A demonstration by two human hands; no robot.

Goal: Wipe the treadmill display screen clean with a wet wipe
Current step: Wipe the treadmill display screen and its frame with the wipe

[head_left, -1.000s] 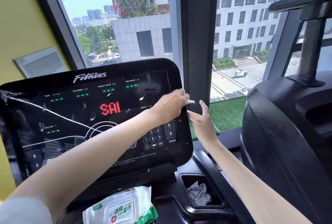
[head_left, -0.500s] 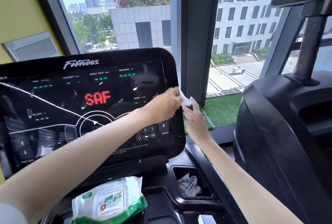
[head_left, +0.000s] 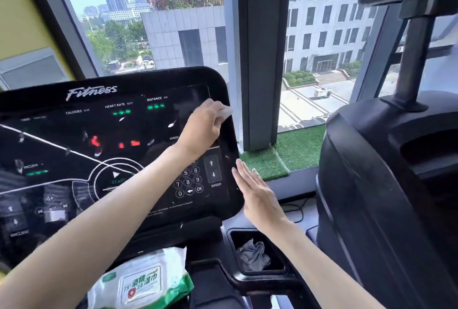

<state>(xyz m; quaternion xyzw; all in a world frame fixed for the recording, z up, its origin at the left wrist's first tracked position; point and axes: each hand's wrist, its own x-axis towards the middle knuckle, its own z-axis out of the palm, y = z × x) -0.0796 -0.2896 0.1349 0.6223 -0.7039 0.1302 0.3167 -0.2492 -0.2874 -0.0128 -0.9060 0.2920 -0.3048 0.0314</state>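
Note:
The black treadmill display screen [head_left: 74, 150] fills the left half of the view, lit with green and red readouts and streaked with white marks. My left hand [head_left: 202, 127] reaches across it and holds a white wet wipe [head_left: 226, 111] against the screen's upper right corner. My right hand [head_left: 257, 194] is flat with straight fingers beside the console's right edge, level with the speed keys, holding nothing.
A pack of wet wipes [head_left: 141, 281] lies on the tray below the console. A crumpled grey wipe [head_left: 252, 254] sits in the cup holder [head_left: 280, 270]. A second black machine [head_left: 386, 184] stands close on the right. A window pillar [head_left: 262, 55] rises just behind the console.
My left hand lifted the wipe from the console's right edge up to the upper right corner. My right hand let go of the wipe and dropped lower, fingers straightened.

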